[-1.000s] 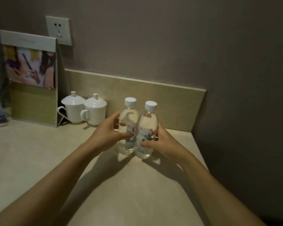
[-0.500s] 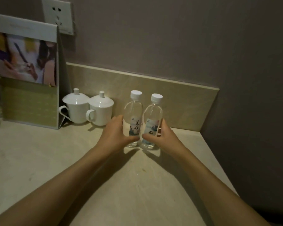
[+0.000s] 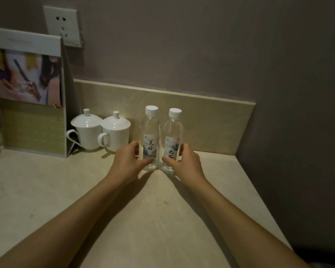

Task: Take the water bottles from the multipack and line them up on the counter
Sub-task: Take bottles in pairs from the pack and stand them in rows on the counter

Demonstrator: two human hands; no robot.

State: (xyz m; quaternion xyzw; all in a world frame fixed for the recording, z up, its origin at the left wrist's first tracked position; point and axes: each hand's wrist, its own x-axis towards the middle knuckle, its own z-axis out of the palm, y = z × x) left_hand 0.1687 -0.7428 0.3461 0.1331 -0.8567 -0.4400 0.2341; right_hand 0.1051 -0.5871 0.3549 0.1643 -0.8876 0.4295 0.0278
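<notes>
Two clear water bottles with white caps and printed labels stand upright side by side on the beige counter (image 3: 66, 190), close to the backsplash. My left hand (image 3: 128, 161) wraps the lower part of the left bottle (image 3: 150, 132). My right hand (image 3: 184, 163) wraps the lower part of the right bottle (image 3: 172, 132). A narrow gap separates the two bottles. No multipack wrapping shows in view.
Two white lidded cups (image 3: 87, 130) (image 3: 115, 132) stand just left of the bottles. A folded display card (image 3: 27, 93) stands at the far left under a wall socket (image 3: 63, 26). A wall (image 3: 298, 132) bounds the counter's right side.
Both hands have pushed the two bottles away from me toward the backsplash, next to the cups. The hands have slid lower on the bottles.
</notes>
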